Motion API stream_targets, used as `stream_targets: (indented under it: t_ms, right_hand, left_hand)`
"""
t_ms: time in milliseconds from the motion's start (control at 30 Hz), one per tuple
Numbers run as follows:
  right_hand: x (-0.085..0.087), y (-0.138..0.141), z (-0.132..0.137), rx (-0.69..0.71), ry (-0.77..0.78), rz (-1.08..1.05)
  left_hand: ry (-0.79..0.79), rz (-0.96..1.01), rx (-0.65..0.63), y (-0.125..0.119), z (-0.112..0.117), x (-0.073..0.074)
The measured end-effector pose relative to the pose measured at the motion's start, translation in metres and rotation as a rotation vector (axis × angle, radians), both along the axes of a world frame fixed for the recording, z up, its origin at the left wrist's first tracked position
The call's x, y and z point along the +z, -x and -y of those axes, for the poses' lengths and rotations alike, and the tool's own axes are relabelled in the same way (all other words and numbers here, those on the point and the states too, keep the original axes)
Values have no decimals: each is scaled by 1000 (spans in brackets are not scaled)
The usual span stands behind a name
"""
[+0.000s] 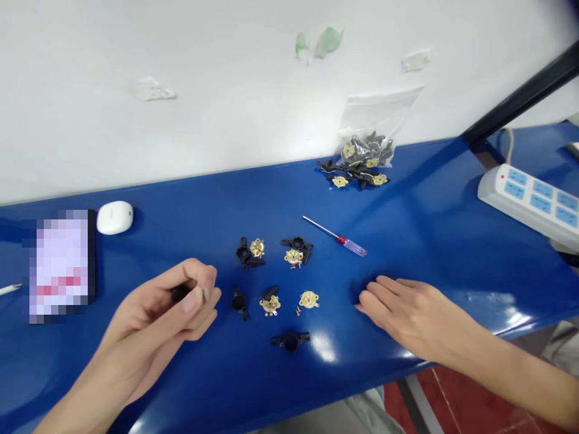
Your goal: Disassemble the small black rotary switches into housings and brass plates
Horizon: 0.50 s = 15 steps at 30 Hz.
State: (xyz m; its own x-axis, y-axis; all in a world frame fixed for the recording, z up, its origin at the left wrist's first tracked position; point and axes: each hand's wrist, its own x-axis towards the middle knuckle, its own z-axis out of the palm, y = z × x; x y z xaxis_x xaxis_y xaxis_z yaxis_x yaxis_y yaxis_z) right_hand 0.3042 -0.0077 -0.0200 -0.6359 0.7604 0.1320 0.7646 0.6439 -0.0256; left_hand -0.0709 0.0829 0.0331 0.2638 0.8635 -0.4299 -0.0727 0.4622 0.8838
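My left hand (174,310) is closed in a pinch on a small black plastic part (180,293), held just above the blue table (429,229). My right hand (404,313) lies flat on the table with its fingers stretched out and holds nothing. Between the two hands lie several small parts: black plastic pieces (291,341) and round brass discs (309,299), some joined in pairs (296,251). A tiny screw (298,311) lies beside one disc. A small screwdriver (337,237) with a clear red-tipped handle rests behind them, nearest my right hand.
A clear plastic bag (371,129) leans on the white wall, with a pile of the same parts (359,166) at its mouth. A white power strip (529,202) sits at the right, and a white oval object (114,217) and a blurred card (58,265) at the left.
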Motion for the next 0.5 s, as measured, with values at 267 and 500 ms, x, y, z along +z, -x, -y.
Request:
stream_targets:
  t_ms: [267,500]
  right_hand:
    - [51,28,-53,-6,64,-334]
    - [37,72,-92,88,-58,-600]
  left_hand:
    - [-94,121,-210,20,-17,-15]
    - [-80,150,-220,21,-7,-9]
